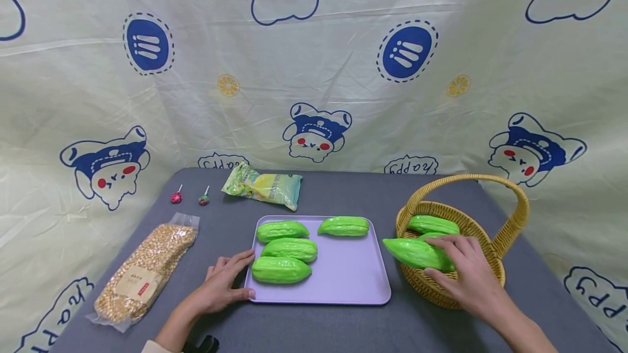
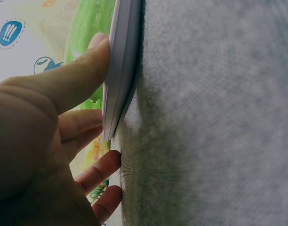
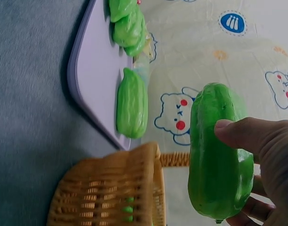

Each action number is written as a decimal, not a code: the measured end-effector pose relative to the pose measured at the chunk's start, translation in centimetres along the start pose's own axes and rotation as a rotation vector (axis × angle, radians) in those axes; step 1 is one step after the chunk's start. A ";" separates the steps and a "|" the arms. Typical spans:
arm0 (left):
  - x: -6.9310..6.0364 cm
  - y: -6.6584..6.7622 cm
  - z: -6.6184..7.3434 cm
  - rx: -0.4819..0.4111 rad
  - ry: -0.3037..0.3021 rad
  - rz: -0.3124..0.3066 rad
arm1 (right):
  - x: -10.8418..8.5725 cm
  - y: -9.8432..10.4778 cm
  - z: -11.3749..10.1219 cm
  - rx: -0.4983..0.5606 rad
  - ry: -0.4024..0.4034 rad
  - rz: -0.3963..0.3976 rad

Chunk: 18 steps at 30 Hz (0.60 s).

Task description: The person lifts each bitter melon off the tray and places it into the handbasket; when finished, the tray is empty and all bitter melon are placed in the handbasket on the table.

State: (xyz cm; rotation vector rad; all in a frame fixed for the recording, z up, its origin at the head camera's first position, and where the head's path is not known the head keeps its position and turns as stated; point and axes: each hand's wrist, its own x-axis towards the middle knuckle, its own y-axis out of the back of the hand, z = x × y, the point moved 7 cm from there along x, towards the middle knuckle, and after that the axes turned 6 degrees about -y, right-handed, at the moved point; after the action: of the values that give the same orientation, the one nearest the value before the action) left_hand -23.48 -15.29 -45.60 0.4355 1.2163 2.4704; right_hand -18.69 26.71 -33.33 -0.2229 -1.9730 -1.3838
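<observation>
Above the wicker basket, my right hand grips a ridged green bitter gourd, thumb on one side and fingers on the other. The right wrist view shows this gourd tilted upright, clear of the basket rim. More gourds lie inside the basket, partly hidden. A lilac tray carries a stack-like column of gourds at its left and a single gourd at its far right. My left hand touches the tray's left edge with thumb and fingertips, fingers extended.
A bag of corn kernels lies at the left. Behind it are a red lollipop and a green-and-red lollipop. A green-yellow packet lies behind the tray. The basket's tall handle arches over its right side.
</observation>
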 end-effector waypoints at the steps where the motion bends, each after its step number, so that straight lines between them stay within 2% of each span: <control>1: 0.0 0.0 0.0 0.001 0.002 0.001 | -0.1 0.1 0.2 -0.003 -0.005 -0.001; 8: 0.0 -0.1 0.0 0.003 0.008 0.006 | -0.5 0.5 1.9 -0.036 -0.068 -0.032; 14: 0.0 0.0 -0.1 0.004 0.017 0.002 | -0.7 0.6 3.2 -0.058 -0.077 -0.042; 18: 0.0 0.0 0.0 0.007 0.013 0.002 | -0.8 0.4 4.1 -0.086 -0.113 -0.075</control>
State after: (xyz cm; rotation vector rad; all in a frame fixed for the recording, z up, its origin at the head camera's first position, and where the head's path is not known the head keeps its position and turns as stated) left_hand -23.49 -15.30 -45.65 0.4234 1.2304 2.4752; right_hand -19.77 30.65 -34.25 -0.2743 -2.0334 -1.5365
